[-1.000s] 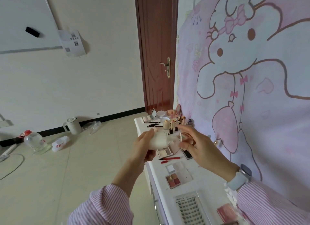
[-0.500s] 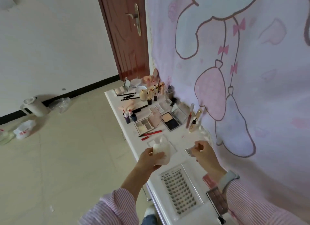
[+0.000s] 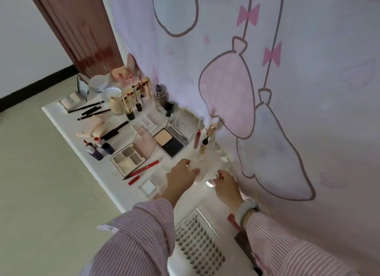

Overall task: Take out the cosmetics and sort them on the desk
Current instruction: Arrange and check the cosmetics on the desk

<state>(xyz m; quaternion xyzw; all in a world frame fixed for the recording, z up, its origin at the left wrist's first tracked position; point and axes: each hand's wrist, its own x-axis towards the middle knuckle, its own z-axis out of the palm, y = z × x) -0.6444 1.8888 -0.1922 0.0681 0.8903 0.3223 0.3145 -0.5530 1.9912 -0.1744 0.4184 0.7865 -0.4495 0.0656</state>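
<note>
- Both hands have come down to the desk since half a second ago: the white object that the left hand [image 3: 181, 178] carried above the lash tray is now lowered onto the white desk [image 3: 67, 121], close to the wall cloth.
- That left hand lies palm-down, fingers curled over the pale, rounded white object [image 3: 198, 172]; most of it is hidden, so its exact shape cannot be told.
- Just beside it, the right hand [image 3: 225, 183] pinches a small shiny, silvery disc [image 3: 210, 183] between its fingertips; a pale smooth watch band [image 3: 245, 211] wraps the wrist above a pink-striped sleeve.
- Left of the left hand lies a flat clear case [image 3: 149, 186] with a white square inside, and beyond it a slim red pencil [image 3: 144, 168].
- Nearer the person sits a clear rectangular lash tray [image 3: 198, 249] holding rows of dark lash clusters.
- Farther along the desk rest an open four-pan palette [image 3: 127, 159], a black compact [image 3: 169, 142] with beige powder and a mirrored lid, and a gold-capped bottle [image 3: 207, 139] leaning at the pink cartoon cloth [image 3: 287, 90].
</note>
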